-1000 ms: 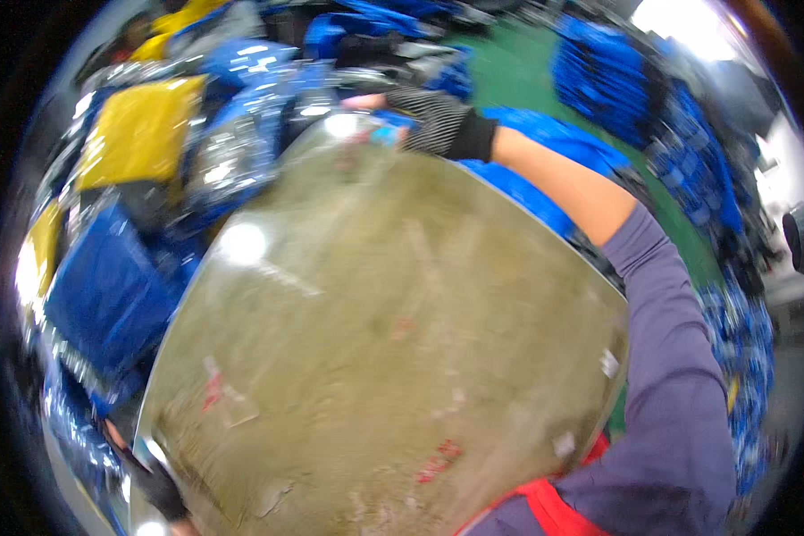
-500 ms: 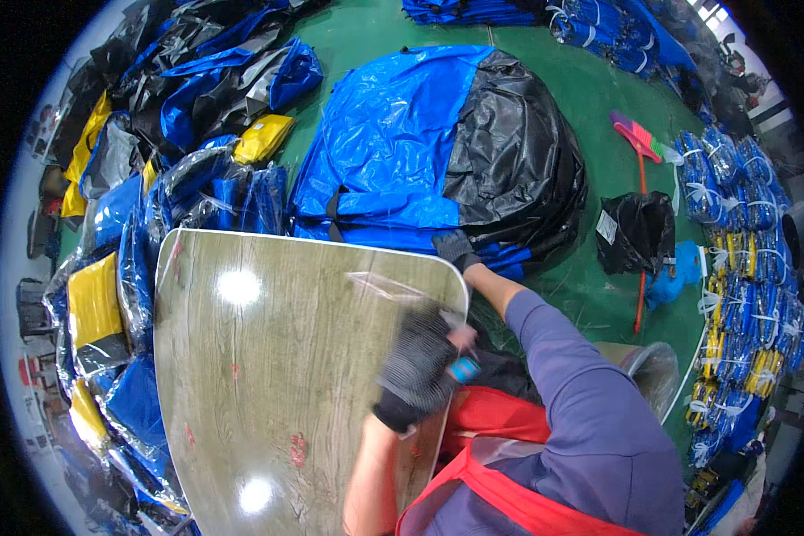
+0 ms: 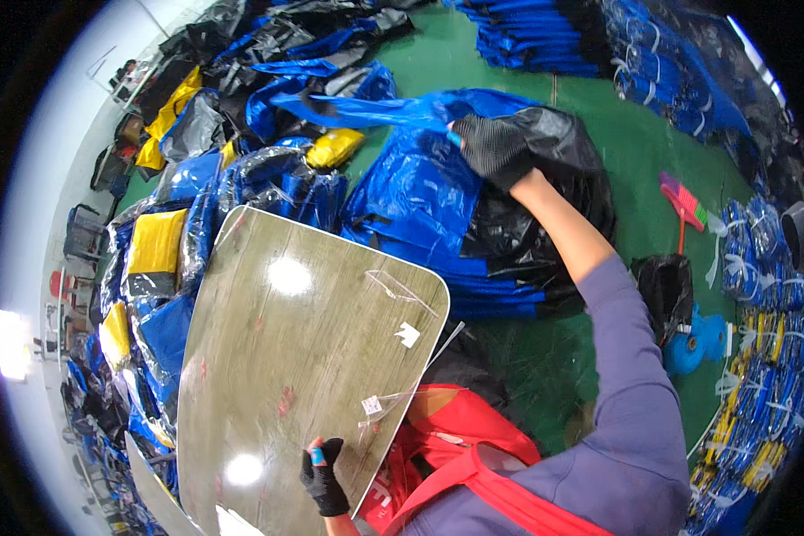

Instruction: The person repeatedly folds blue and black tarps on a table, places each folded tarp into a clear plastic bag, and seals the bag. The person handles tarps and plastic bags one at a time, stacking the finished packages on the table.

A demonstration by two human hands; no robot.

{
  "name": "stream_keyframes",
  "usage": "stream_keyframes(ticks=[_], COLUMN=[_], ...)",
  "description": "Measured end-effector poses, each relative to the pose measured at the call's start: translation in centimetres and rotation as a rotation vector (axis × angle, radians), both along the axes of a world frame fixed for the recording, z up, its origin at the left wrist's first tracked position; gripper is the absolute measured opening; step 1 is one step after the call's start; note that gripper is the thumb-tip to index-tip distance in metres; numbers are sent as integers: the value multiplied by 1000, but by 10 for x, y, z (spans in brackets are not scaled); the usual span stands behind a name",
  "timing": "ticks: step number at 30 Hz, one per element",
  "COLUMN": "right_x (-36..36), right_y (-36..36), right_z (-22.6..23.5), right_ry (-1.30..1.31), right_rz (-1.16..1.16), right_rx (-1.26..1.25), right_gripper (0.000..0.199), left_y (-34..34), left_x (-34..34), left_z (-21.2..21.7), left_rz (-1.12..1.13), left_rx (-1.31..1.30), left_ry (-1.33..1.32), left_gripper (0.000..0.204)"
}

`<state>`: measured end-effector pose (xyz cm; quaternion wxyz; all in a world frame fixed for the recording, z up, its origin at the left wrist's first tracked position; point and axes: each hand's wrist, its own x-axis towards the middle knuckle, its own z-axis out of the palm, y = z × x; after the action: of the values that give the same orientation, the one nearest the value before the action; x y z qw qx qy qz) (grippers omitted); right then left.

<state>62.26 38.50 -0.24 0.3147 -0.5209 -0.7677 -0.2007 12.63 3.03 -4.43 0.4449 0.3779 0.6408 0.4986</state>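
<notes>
A stack of blue-and-black plastic covers point(image 3: 415, 183) lies on the floor ahead of me. My right hand point(image 3: 493, 154), in a dark ribbed glove, reaches over the stack. It is closed on the top blue cover point(image 3: 357, 112), which is drawn out in a band toward the left. Near me is a wood-grain board point(image 3: 268, 357) with rounded corners and a white edge. My left hand point(image 3: 326, 478), also gloved and with blue tape on a finger, hovers over the board's lower part. Its thumb and finger stand apart, holding nothing visible. Small white tags point(image 3: 406, 335) lie on the board.
Clear-wrapped blue and yellow packages point(image 3: 158, 241) crowd the left side. Tied bundles point(image 3: 759, 348) are stacked at the right, with a pink broom point(image 3: 682, 201), a black bag point(image 3: 665, 290) and blue tape rolls point(image 3: 685, 351) beside them. Folded blue covers point(image 3: 531, 36) lie at the back.
My right hand has gone from the stack's near edge to its far side, with blue cover pulled up and leftward. My left hand has come back toward me over the board. The view has shifted.
</notes>
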Motion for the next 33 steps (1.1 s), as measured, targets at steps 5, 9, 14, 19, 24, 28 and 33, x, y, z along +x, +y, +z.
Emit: stream_keyframes(ticks=[5,9,14,19,24,28,33], right_x=[-116,-160,-159,-203,-226,-245,-267], right_y=[-176,-288,-267,-152,-85,-88,-87], right_z=[50,15,19,14,-25,-29,11], right_ry=[117,-370,-66,147,216,560,399], right_rz=[879,1169,975,-48,-141,245,612], right_rx=[-548,-654,-1249,-470,-808,-640,-763], right_gripper=[18,10,38,83,53,28,30], left_y=[37,37,-11,-67,-125,-135,-129], left_x=[-53,-100,-145,-217,-279,-286,-282], left_z=[36,92,127,130,120,92,66], left_rz=[-26,-136,-100,38,83,-82,266], left_rx=[44,197,186,89,-31,143,-53], left_ry=[-478,-681,-402,-173,-42,607,-90], left_gripper=[63,67,62,62,64,33,28])
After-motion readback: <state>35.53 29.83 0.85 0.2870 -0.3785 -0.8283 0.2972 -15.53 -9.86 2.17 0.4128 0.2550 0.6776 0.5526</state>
